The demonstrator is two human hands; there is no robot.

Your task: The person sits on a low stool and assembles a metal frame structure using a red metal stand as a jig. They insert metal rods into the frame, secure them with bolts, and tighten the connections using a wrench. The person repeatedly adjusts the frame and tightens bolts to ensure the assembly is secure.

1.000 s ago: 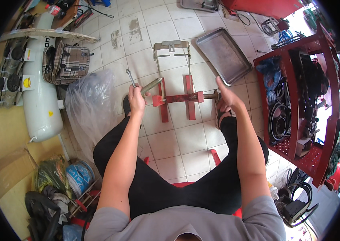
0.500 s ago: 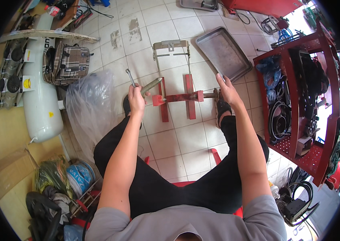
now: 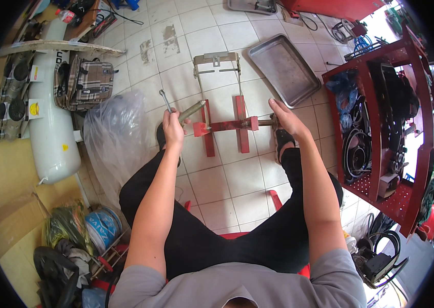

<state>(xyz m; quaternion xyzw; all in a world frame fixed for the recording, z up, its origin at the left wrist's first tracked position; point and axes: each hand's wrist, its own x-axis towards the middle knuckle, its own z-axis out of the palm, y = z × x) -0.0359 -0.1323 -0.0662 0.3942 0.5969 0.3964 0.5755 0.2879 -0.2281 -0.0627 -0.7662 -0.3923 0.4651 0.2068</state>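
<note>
My left hand (image 3: 175, 131) is closed around a wrench (image 3: 165, 101) and a thick greenish-grey rod (image 3: 191, 111), which looks threaded and has a pale, tapered tip. The wrench points away from me, while the rod slants up to the right near the left foot of a red metal stand (image 3: 227, 126). From the stand's right end sticks out a metal shaft (image 3: 265, 123) with a flange-like part at its end. Beside that end is my right hand (image 3: 293, 123), fingers stretched out and together, its palm toward the shaft. Whether it touches the flange is partly hidden.
A grey metal tray (image 3: 287, 72) lies on the tiles beyond my right hand. To the right stands a red tool cart (image 3: 365, 197). Clear plastic sheeting (image 3: 114, 133), a plaid bag (image 3: 91, 84) and a white tank (image 3: 55, 133) are at the left.
My right hand's fingertips have shifted slightly left and nearer to me, by the shaft's end. The exposed shaft looks lighter. My left hand keeps the wrench and rod almost still.
</note>
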